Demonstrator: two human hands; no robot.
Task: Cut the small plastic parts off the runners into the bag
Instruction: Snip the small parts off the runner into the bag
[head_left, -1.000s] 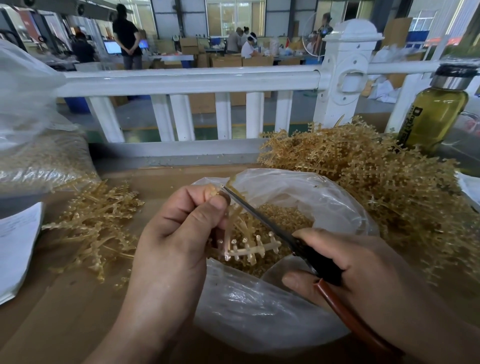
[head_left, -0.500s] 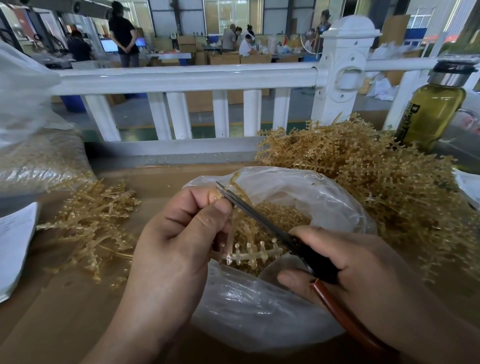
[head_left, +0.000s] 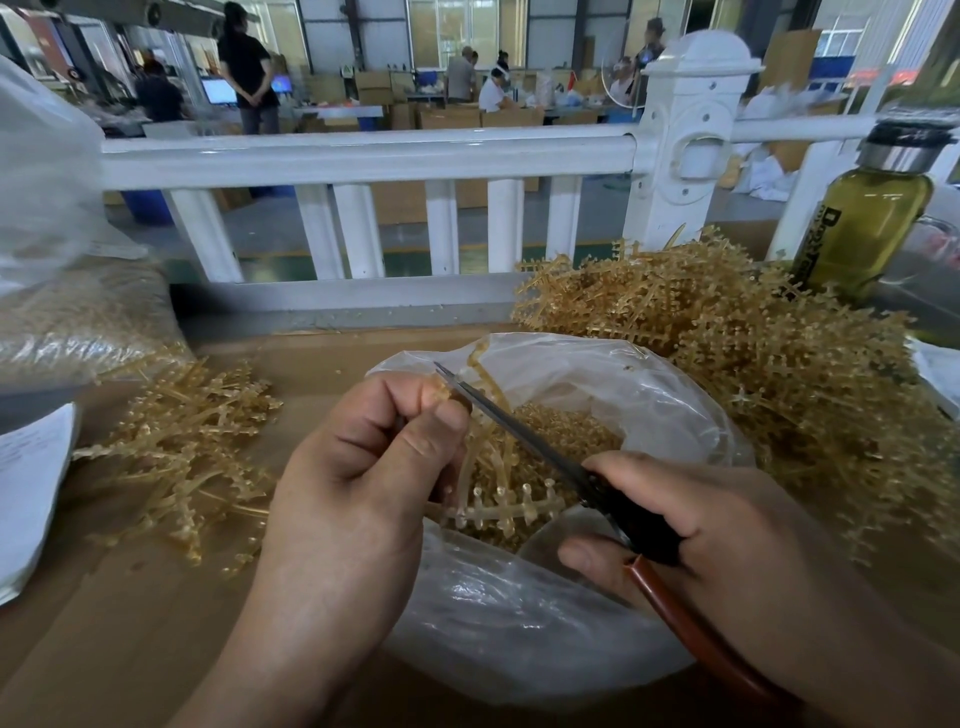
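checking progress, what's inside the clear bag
Small cut amber parts heaped inside the bag; the runner, scissors, left hand and right hand cover some, so the fill level is unseen.

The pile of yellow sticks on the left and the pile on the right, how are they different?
The right pile is much bigger and heaped high; the left pile is small, loose and low. The right pile sits beside the bottle; the left pile lies next to the sheet of paper. Both are the same yellowish plastic sticks, lying on the brown table, one on each side of the open bag.
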